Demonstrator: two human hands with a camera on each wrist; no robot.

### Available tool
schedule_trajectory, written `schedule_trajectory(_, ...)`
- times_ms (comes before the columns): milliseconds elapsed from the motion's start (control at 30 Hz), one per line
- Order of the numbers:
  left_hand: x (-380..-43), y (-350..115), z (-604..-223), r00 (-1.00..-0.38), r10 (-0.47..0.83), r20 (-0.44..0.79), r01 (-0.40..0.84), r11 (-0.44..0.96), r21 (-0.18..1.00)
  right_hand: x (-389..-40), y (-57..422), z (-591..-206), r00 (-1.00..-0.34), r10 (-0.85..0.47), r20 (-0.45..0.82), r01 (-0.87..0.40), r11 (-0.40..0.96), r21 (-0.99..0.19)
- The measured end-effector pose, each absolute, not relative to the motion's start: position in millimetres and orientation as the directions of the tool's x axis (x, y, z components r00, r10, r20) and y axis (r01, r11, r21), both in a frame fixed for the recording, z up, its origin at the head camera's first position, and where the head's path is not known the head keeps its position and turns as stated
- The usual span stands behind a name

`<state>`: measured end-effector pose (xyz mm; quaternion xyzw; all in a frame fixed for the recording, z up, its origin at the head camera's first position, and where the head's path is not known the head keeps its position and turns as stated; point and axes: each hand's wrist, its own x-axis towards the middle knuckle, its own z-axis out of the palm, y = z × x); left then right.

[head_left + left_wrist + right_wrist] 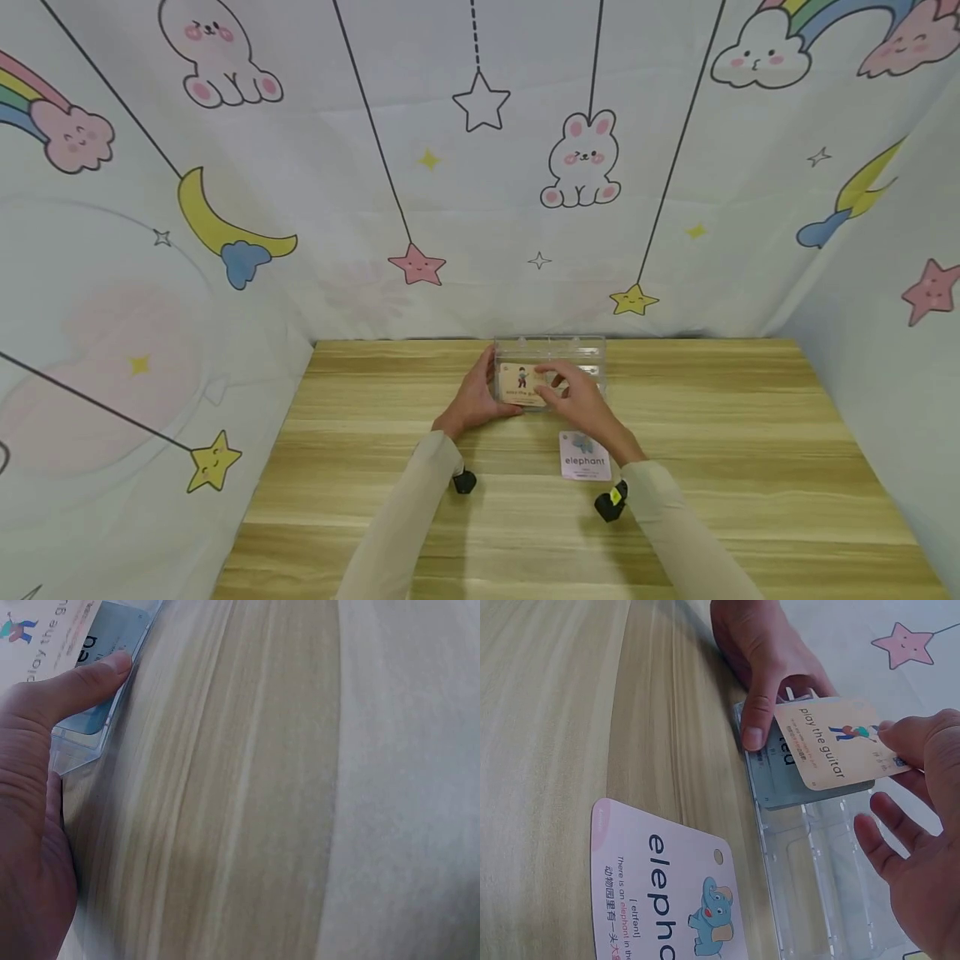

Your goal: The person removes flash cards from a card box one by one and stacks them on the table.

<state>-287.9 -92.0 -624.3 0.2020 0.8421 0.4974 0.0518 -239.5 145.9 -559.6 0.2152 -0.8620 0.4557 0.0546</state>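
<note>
A flashcard reading "play the guitar" point(829, 742) is pinched at one edge by my right hand point(583, 406), between thumb and fingers. It lies over the left end of a clear plastic box point(784, 859), above blue-grey cards point(776, 784) whose word is partly covered. My left hand point(476, 398) grips the box's left end, its thumb along the front edge beside the blue-grey cards. Below my right hand, a pink elephant card point(585, 465) rests face up on the table, in front of the box.
The box stands at the back of the wood-grain table point(712, 467), close to a white cloth backdrop point(487, 208) printed with stars and rabbits. The cloth also rises at both sides. Clear dividers point(817, 855) split the box into compartments.
</note>
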Motion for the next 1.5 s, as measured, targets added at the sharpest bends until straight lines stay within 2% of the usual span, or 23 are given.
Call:
schedule_trajectory(167,-290.0,-92.3,-624.7,-0.917,0.383,0.11,0.281,0.426,0.86,-239.1,150.9,-557.0,-0.912,-0.277,0.302,-0.4,0.44,-0.804)
schedule_trajectory(433,-290.4,-92.6,-624.3,-0.92,0.384,0.077,0.257,0.443,0.859,-233.0,163.7,-551.6,-0.947,-0.21,0.243,-0.309,0.393,-0.866)
schedule_trajectory(667,-288.8,-92.5,-622.0,-0.925,0.375,0.062,0.242,0.457,0.856,-223.3,178.1,-550.5,-0.96,-0.21,0.185,-0.249,0.34,-0.907)
schedule_trajectory(1067,-289.9,-93.1,-623.3,-0.925,0.377,0.046,0.229,0.458,0.859,-196.0,204.6,-556.1,-0.966,-0.236,0.103,-0.181,0.339,-0.923)
schedule_trajectory(1500,-288.9,-92.2,-621.2,-0.925,0.379,0.041,0.227,0.46,0.858,-167.1,228.2,-582.1,-0.974,-0.226,-0.006,-0.076,0.354,-0.932)
